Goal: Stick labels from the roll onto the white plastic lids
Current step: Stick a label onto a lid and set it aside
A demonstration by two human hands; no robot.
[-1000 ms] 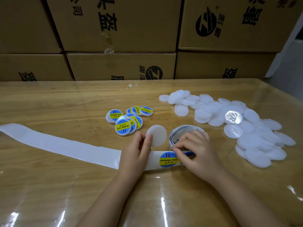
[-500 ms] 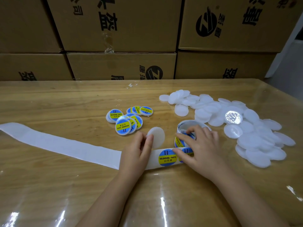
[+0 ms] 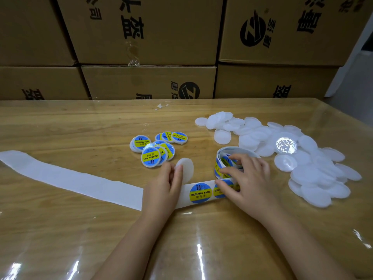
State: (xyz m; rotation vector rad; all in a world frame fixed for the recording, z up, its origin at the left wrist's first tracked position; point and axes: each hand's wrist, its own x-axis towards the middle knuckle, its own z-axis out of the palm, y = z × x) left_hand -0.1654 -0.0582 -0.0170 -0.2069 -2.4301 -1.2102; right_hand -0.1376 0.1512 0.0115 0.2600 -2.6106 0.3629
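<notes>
Stacked brown cardboard boxes (image 3: 149, 31) back a glossy wooden table (image 3: 60, 128). Since a second ago the right hand (image 3: 248, 178) has pushed the blue-and-yellow label roll (image 3: 228, 160) rightward, baring a second sticker beside the round centre-frame label (image 3: 200, 193). Its fingers curl over the roll. The left hand (image 3: 163, 186) pinches a blank white plastic lid (image 3: 184, 169) while pinning the white backing strip (image 3: 70, 178). Labelled lids (image 3: 153, 150) lie above and the heap of blank lids (image 3: 302, 174) sits at right, so nothing blocks peeling.

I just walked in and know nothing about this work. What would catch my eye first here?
A big heap of blank white lids sprawls on the right, and a small cluster of blue-and-yellow labelled lids sits at centre. Nearer, the left hand holds one blank lid while the right hand holds the label roll, its empty backing strip trailing off left.
</notes>
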